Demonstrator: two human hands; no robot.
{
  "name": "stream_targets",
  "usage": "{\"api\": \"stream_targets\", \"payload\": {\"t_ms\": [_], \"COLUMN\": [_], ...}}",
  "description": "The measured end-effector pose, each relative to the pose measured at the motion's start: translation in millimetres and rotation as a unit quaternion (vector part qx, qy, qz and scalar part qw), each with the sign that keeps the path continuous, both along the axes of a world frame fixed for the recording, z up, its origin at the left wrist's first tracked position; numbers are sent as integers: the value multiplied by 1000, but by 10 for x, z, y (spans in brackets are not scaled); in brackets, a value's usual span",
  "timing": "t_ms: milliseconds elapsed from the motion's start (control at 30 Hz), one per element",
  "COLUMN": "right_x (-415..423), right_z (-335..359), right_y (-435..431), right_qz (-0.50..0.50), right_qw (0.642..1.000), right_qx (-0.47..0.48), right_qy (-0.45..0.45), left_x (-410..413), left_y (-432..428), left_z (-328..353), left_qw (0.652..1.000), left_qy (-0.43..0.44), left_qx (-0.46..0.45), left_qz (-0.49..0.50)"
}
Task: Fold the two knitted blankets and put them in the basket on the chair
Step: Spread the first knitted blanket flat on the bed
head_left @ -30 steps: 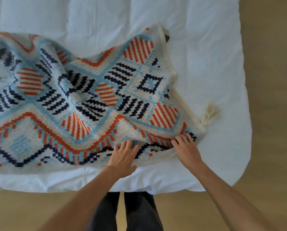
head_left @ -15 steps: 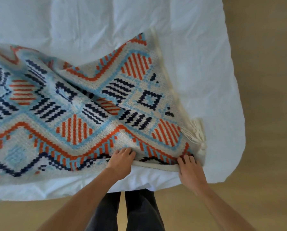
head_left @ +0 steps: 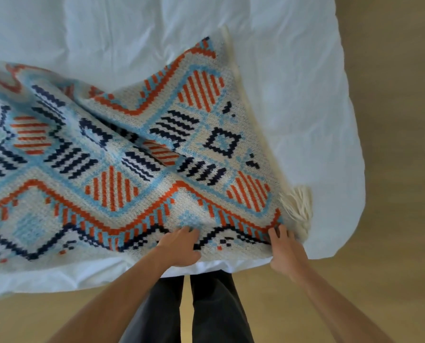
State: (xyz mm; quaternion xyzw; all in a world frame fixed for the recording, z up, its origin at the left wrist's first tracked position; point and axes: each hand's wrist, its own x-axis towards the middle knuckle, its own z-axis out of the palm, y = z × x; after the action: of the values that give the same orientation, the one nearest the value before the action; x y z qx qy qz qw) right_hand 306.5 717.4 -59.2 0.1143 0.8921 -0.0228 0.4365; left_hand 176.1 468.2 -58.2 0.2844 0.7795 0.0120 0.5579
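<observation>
A knitted blanket [head_left: 137, 154] with orange, navy and light-blue geometric patterns on cream lies spread and rumpled over the bed, running off the left edge of the view. A cream tassel [head_left: 299, 206] hangs at its near right corner. My left hand [head_left: 179, 247] pinches the blanket's near edge, fingers curled over the fabric. My right hand [head_left: 284, 251] grips the same edge at the corner beside the tassel. No second blanket, basket or chair is in view.
The bed's white duvet [head_left: 293, 82] fills the upper view, its rounded corner at the right. Tan wooden floor [head_left: 399, 169] lies to the right and along the bottom. My dark-trousered legs [head_left: 206, 308] stand against the bed's near edge.
Both hands have drawn the blanket's near edge toward me, to the bed's edge. The tassel corner has come nearer, and the blanket's far right corner has stretched out further up the bed.
</observation>
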Motion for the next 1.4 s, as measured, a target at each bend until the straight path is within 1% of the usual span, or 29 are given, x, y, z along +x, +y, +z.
{"api": "stream_targets", "payload": {"t_ms": [100, 167, 233, 300, 400, 500, 700, 767, 833, 900, 933, 1033, 1100, 1200, 1267, 1333, 1400], "right_x": [-75, -166, -321, -579, -1077, -1566, -2408, -2646, -2885, -3154, -3302, -3795, -4106, -4472, -4608, -4648, -4591], "right_z": [41, 72, 97, 129, 147, 112, 51, 45, 22, -30, -64, -140, -154, -198, -235, -249, -204], "right_y": [16, 30, 13, -63, -266, -500, -806, -829, -814, -762, -730, -704, -755, -829, -846, -831, -800], "right_qz": [2, -14, -39, -34, -46, -65, -94, -84, -73, -50, -35, 10, 34, 100, 180, 262, 290], "right_qw": [1000, 1000, 997, 994, 988, 981, 963, 964, 964, 964, 963, 957, 952, 949, 945, 933, 925], "right_qx": [7, 12, -4, -15, -24, -22, -54, -59, -60, -53, -47, -31, -30, -35, -24, 1, 16], "right_qy": [-13, 22, 70, 106, 142, 183, 245, 246, 250, 257, 262, 287, 301, 295, 270, 247, 244], "left_x": [-224, -423, -654, -919, -1342, -1765, -2421, -2597, -2795, -3023, -3131, -3343, -3343, -3163, -2978, -2779, -2621], "left_y": [47, 57, 60, 52, 3, -113, -384, -433, -472, -520, -552, -625, -611, -544, -517, -530, -587], "left_z": [20, 40, 80, 117, 147, 148, 41, 42, 55, 51, 38, -70, -163, -262, -286, -302, -307], "left_qw": [998, 994, 983, 969, 953, 944, 926, 908, 886, 877, 885, 929, 950, 945, 938, 932, 928], "left_qy": [26, 60, 105, 149, 185, 217, 285, 316, 367, 407, 398, 293, 251, 283, 317, 344, 357], "left_qx": [37, 69, 103, 129, 150, 151, 146, 166, 174, 142, 121, 71, 36, 10, 0, 5, 16], "left_qz": [34, 65, 106, 149, 186, 199, 198, 219, 225, 211, 209, 212, 185, 162, 143, 115, 109]}}
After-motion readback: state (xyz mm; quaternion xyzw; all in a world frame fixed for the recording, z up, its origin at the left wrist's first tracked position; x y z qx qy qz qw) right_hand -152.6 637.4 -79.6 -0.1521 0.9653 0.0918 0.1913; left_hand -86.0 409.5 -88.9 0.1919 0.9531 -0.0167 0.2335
